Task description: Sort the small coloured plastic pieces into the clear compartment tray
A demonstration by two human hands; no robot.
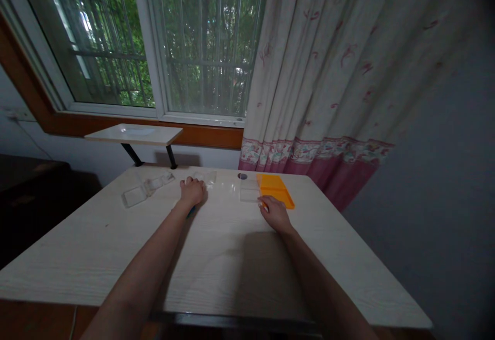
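My right hand is at the near side of an orange plastic box, its fingers closed at the edge where a clear lid lies opened out to the left. A bit of orange shows between thumb and fingers. Farther left, my left hand rests low over the table with curled fingers; what is beneath them is hidden. A small teal thing pokes out under that wrist. Just beyond the left hand lies a clear plastic piece.
A clear open case and a smaller clear container lie at the left on the pale table. A raised shelf on black legs stands at the back left. A dark round spot sits near the rear edge, by the curtain.
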